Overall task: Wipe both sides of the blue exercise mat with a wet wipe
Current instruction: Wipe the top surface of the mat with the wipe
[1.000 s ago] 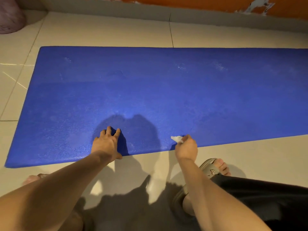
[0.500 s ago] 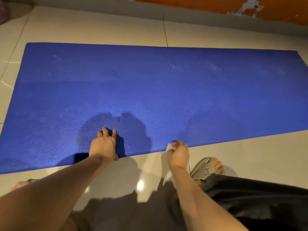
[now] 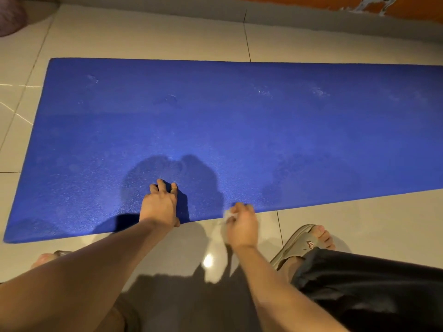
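The blue exercise mat [image 3: 239, 130] lies flat on the tiled floor, its long near edge running in front of me. My left hand [image 3: 160, 204] sits on that near edge with bent fingers on top of the mat and the thumb tucked at the edge, pinching it. My right hand [image 3: 242, 226] is just off the near edge, over the floor, and pinches a crumpled white wet wipe [image 3: 229, 215] that touches the mat's rim. Pale smudges and darker damp patches show on the mat's surface.
My sandalled right foot [image 3: 309, 238] stands on the tiles just right of my right hand, and my left foot [image 3: 45, 258] is at the lower left. A grey skirting and orange wall [image 3: 287, 3] run behind the mat. A pinkish object [image 3: 9, 15] sits at the far left corner.
My right hand with the wipe has slid back off the mat's edge toward me. My left hand stays on the near edge. The view swung right, then back left.
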